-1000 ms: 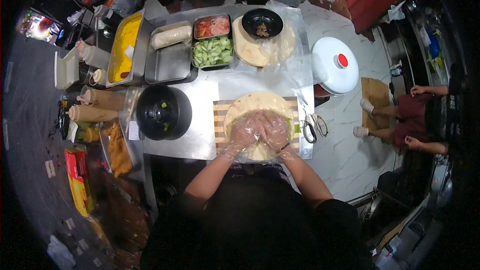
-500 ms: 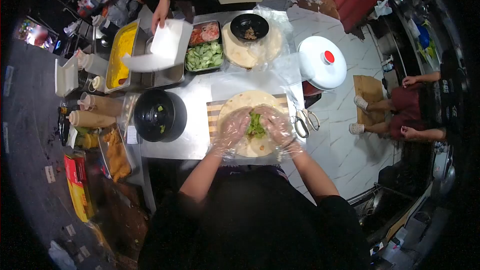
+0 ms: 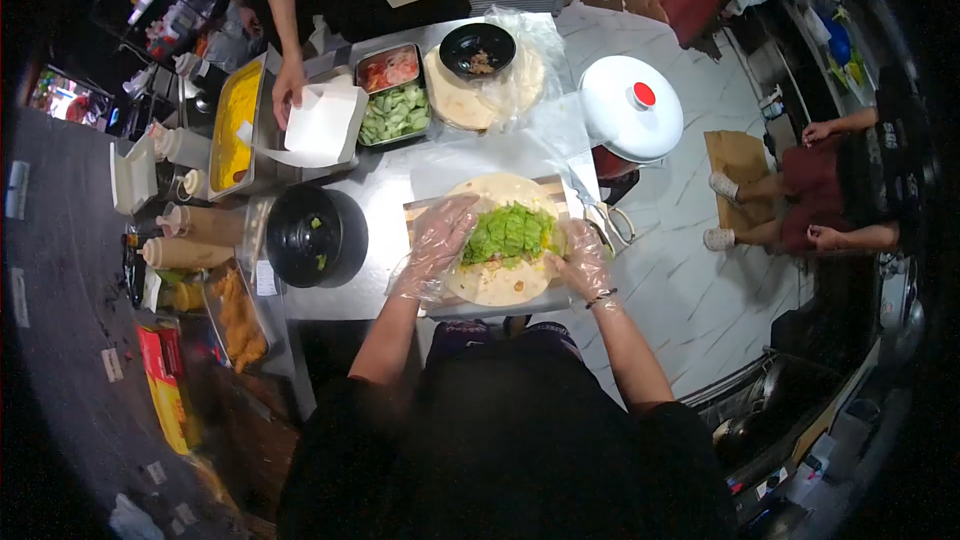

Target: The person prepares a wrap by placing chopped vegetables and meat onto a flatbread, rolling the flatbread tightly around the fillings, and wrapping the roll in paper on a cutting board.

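Note:
A round flatbread (image 3: pixel 500 288) lies on a striped wooden board (image 3: pixel 414 212), with chopped green lettuce (image 3: pixel 512 233) heaped across its middle. Bits of other filling show along the lettuce's lower edge. Both hands wear clear plastic gloves. My left hand (image 3: pixel 442 238) rests at the bread's left side, its fingers stretched towards the lettuce. At the right edge of the bread is my right hand (image 3: pixel 583 262), thumb and fingers apart beside the heap. Scissors (image 3: pixel 620 224) lie just beyond it on the right.
A black bowl (image 3: pixel 283 240) stands on the left, near sauce bottles (image 3: pixel 185 254) and a tray of fried food (image 3: pixel 238 325). Behind are cucumber slices (image 3: pixel 395 115), more flatbreads (image 3: pixel 460 105) and a white lidded pot (image 3: pixel 620 110). A co-worker's hand (image 3: pixel 289 90) holds a white carton (image 3: pixel 325 125).
My hands have moved apart from over the lettuce to the bread's two sides, uncovering the heap, which is now spread wider. The co-worker's carton has tilted and moved slightly.

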### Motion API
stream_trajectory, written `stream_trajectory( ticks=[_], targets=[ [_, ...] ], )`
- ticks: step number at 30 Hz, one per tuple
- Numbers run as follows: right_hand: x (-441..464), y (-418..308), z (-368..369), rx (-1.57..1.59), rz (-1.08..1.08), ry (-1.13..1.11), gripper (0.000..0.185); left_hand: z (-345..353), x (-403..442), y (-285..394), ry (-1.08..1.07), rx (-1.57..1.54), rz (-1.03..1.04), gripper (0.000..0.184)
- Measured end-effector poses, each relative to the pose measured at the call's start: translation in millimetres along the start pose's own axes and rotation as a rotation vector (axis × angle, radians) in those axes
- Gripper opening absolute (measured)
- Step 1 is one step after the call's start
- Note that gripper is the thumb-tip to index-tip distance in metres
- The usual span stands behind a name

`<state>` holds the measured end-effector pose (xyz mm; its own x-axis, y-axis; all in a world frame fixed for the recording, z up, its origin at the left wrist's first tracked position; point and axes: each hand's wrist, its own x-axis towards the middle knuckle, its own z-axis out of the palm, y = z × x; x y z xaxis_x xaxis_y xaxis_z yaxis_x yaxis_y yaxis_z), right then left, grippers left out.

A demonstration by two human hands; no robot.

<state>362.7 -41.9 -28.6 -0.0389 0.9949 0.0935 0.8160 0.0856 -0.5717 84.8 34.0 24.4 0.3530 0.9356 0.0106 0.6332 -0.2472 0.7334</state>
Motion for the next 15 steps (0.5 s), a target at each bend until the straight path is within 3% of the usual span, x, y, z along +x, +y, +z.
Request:
stream_trajectory(
  ticks=[2,5,6,8,10,11,12,13,15],
  targets=[
    [-3,7,15,0.007,-0.005,0.053,0.046,0,-3,-3,-0.002,0.033,0.011,0.038],
    [-1,15,20,0.113,-0.099,0.198,0.022,-5,-9,-8,0.003,0.009,-0.041,0.038],
    [0,16,19,0.113,-0.101,0.198,0.022,-6,-13,-10,0.058,-0.035,-0.07,0.04],
    [2,17,19,0.144,0.093,0.145,0.019,-8,-22,-12,0.123,-0.079,-0.102,0.041],
    [7,14,17,0.083,0.07,0.214,0.013,-8,-28,-13,0.054,-0.097,-0.093,0.046],
    [10,6,8,0.196,0.247,0.132,0.011,-9,-26,-2,0.058,-0.096,-0.095,0.046],
    [11,-1,3,0.308,0.423,0.046,0.008,-6,-24,11,0.026,0.177,0.067,0.046],
    [12,9,11,0.291,0.405,0.072,0.007,-5,-21,26,-0.007,0.449,0.227,0.047],
    [10,16,10,0.444,0.419,0.045,0.007,-5,-12,41,-0.122,0.487,0.175,0.049]
  ],
)
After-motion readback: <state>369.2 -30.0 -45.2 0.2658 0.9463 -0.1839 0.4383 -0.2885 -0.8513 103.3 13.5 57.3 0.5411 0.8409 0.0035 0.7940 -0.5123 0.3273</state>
